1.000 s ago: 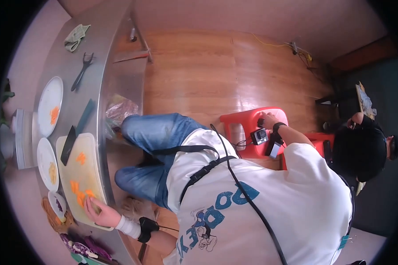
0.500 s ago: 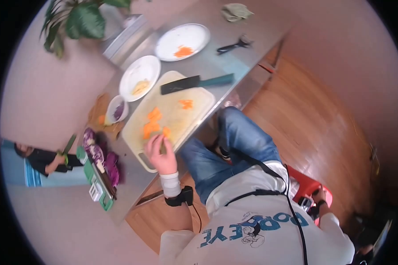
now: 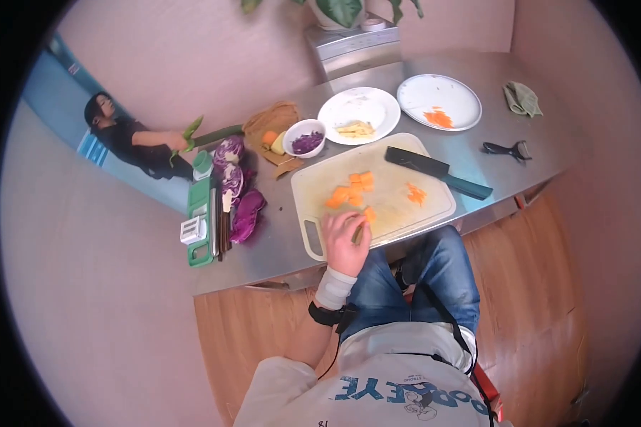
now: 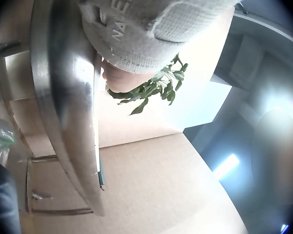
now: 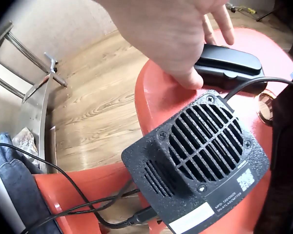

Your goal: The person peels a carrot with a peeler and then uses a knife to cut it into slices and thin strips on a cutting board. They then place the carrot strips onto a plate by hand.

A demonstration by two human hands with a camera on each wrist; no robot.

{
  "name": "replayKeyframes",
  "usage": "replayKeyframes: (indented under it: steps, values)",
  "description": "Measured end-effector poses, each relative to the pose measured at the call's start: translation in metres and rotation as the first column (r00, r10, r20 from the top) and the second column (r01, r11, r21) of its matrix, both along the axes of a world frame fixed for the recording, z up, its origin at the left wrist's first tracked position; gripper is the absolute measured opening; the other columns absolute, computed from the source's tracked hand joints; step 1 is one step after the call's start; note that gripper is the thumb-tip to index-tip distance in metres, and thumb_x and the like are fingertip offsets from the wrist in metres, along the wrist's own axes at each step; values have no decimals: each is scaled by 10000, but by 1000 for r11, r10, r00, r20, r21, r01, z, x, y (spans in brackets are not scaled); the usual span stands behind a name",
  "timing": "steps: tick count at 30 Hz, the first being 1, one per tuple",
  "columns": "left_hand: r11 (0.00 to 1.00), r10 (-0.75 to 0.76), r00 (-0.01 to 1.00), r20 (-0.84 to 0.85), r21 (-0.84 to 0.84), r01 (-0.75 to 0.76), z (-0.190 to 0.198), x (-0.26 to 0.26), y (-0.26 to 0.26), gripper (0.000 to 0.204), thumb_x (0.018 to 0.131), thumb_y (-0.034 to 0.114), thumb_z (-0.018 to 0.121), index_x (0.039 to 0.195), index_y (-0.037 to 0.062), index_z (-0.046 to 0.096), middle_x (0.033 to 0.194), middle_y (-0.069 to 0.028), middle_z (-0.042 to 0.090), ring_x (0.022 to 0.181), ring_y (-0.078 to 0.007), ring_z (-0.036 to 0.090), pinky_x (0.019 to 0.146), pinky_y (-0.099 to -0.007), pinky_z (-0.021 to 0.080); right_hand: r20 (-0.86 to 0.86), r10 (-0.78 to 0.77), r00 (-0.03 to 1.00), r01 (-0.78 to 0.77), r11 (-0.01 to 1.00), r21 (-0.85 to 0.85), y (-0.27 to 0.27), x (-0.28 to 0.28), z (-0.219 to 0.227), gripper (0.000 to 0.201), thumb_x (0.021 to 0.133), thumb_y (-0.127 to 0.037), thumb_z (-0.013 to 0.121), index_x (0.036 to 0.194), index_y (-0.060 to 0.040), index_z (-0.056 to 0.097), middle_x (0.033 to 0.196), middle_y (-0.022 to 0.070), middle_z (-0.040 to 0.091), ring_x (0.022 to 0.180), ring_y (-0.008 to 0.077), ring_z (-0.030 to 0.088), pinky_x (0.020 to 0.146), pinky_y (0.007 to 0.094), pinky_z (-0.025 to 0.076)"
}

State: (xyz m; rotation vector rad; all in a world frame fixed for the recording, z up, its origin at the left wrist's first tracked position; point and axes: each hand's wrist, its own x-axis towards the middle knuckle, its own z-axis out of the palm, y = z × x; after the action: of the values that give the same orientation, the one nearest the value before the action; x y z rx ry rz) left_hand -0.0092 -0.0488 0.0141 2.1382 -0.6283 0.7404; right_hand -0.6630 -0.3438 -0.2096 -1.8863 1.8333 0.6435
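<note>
My left hand (image 3: 345,240) rests at the front edge of the cream cutting board (image 3: 392,224), fingers loosely bent. Its fingertips are right at a piece of carrot (image 3: 369,213). More flat carrot slices (image 3: 349,192) lie beyond, and carrot shreds (image 3: 415,193) to the right. A cleaver (image 3: 427,167) with a teal handle lies across the board's right side. In the right wrist view my right hand (image 5: 168,36) holds one end of a black oblong case (image 5: 229,63) on the red stool (image 5: 154,92), thumb on the near side, fingers on the far side.
Plates (image 3: 360,107) of pale strips and carrot shreds stand behind the board. A bowl (image 3: 306,139) holds shredded purple cabbage. Cut cabbage (image 3: 246,213) and a green slicer (image 3: 203,220) are left, a peeler (image 3: 507,149) right. Another person (image 3: 139,142) stands left. A black vented device (image 5: 200,156) sits on the stool.
The head view has swung from the stool at my right round to the table, and the right hand has left it. The left hand stays by the carrot pieces at the board's edge.
</note>
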Motion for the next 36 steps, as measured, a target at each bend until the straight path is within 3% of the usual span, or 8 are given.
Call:
replayKeyframes:
  steps: [15,17,19,21,24,26,32,36]
  values:
    - [1000,-2,1000,-16,-24,2,4,-2,-4,114,886,74,776,996,45,771,1053,-99,719,1035,-334,664,1182,-603,377,-89,292,952,-290,956,43,-64,27,-35,1154,812,-332,868,1689,-53,171,1658,297,357,1500,465,411,1233,528,377]
    - [1000,-1,1000,-24,-20,0,4,-3,-5,111,881,74,777,986,42,772,1053,-103,722,1031,-339,664,1185,-600,378,223,260,939,-249,965,-77,-98,89,-12,903,889,-226,809,1633,-30,336,1629,306,396,1492,486,405,1242,518,346]
    - [1000,-6,1000,-18,-19,6,0,-4,-5,117,879,86,773,990,52,766,1058,-104,713,1045,-343,655,1181,-593,381,359,484,798,-375,865,-333,-118,180,26,703,953,-129,728,1581,-30,429,1559,311,481,1468,497,420,1239,516,346]
    - [1000,14,1000,13,-9,-14,2,-4,-2,123,878,99,769,995,63,760,1063,-104,704,1058,-347,645,1177,-586,385,261,793,550,-402,525,-750,-138,260,30,598,960,-57,692,1528,-18,508,1468,303,528,1338,509,518,1156,527,427]
    - [1000,25,1000,-15,-18,-25,4,-5,-3,121,883,93,768,994,49,783,1073,-122,732,1039,-363,665,1172,-596,396,455,841,294,-342,537,-771,-93,403,176,578,937,-38,692,1496,-17,546,1436,264,542,1342,477,519,1162,505,417]
    - [999,22,1000,-12,-27,-22,4,-4,-3,128,878,92,775,1000,55,786,1075,-117,729,1041,-360,664,1171,-593,398,488,872,-49,-341,445,-828,-74,463,229,620,895,-24,708,1494,-25,548,1422,239,545,1346,447,519,1154,495,421]
    - [999,41,999,9,-20,-41,1,-3,-4,151,872,85,782,1022,68,784,1058,-107,715,1058,-352,662,1157,-596,414,284,951,-123,-337,229,-913,-48,583,268,637,852,-45,740,1464,-8,566,1432,237,544,1366,434,513,1165,528,401]
    - [998,61,998,15,-17,-61,1,-3,-4,157,874,81,779,1030,68,779,1054,-101,715,1059,-355,661,1152,-598,418,329,943,-43,-487,268,-831,-56,601,247,543,842,-72,755,1366,11,638,1282,215,621,1237,410,569,1083,503,454]
